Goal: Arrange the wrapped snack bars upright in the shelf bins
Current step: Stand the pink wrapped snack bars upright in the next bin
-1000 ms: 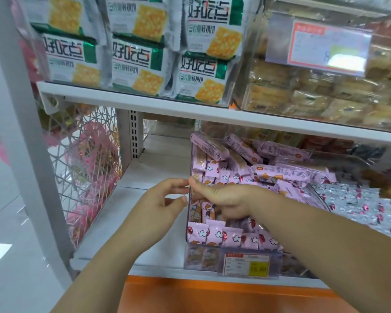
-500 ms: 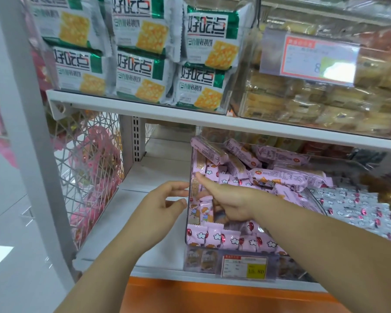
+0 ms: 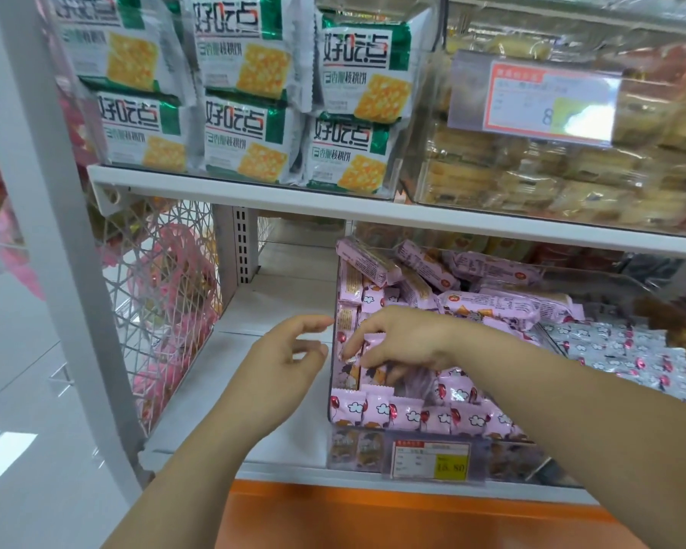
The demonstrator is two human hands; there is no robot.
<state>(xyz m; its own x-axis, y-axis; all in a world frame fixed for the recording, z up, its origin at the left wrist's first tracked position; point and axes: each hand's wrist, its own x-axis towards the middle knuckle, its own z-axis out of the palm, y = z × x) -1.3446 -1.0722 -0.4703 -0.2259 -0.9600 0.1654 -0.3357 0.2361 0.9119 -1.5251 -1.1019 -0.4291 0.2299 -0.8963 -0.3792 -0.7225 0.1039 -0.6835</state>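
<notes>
A clear plastic bin [image 3: 335, 423] on the lower shelf holds pink wrapped snack bars [image 3: 408, 416]. A row of them stands upright along its front wall, and others lie loose in a heap [image 3: 488, 301] at the back. My right hand [image 3: 402, 340] reaches down into the bin at its left side, fingers curled around an upright pink bar [image 3: 373, 342]. My left hand [image 3: 284, 360] hovers just outside the bin's left wall, fingers loosely bent, holding nothing.
A yellow price tag [image 3: 432, 459] is clipped to the bin's front. Silver wrapped snacks [image 3: 618, 350] fill the bin to the right. Bare white shelf [image 3: 278, 295] lies left of the bin, beside a wire mesh side panel [image 3: 163, 295]. Green cracker packs [image 3: 250, 136] sit on the shelf above.
My right hand has dipped lower into the bin's left side with the pink bar. My left hand stays beside the bin wall, fingers spreading slightly.
</notes>
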